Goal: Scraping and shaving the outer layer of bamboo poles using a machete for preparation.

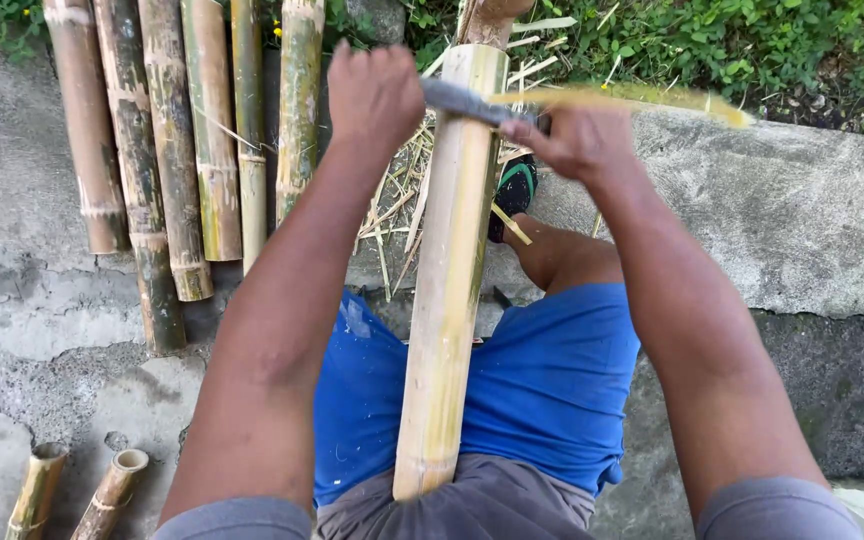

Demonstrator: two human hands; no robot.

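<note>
Right now, from the head view, a bamboo pole (449, 270) runs up the frame's centre between the knees. Left hand (374, 92) and right hand (577, 138) each clench a blade (467, 102) laid across the pole's top; cut poles (167, 150) lie upper left.

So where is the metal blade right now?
In the head view the metal blade lies across the far end of the long bamboo pole, top centre, held by the left hand and right hand on either side.

Bright daylight, motion blur near top
</note>
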